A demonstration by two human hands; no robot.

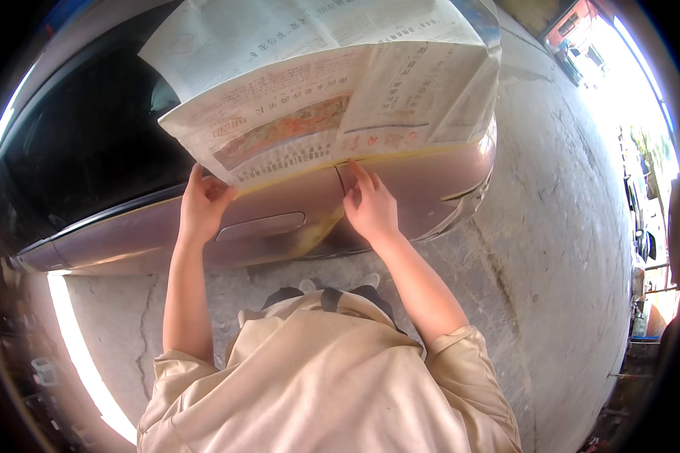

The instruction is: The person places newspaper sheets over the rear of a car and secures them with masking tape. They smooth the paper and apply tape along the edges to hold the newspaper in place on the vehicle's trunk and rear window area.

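Sheets of newspaper cover the upper rear part of a pinkish car. Yellowish masking tape runs along the lower paper edge, against the painted body. My left hand has the lower left corner of the paper between thumb and fingers, beside the dark side window. Below the same edge, my right hand touches the tape line with an extended fingertip, close to a panel seam. Its other fingers are slightly bent and hold nothing visible. A recessed door handle lies between my hands.
Cracked concrete floor spreads around the car's rear end. A bright strip of light falls on the floor at left. Blurred items stand along the left rim. Vehicles show outside the bright opening at upper right.
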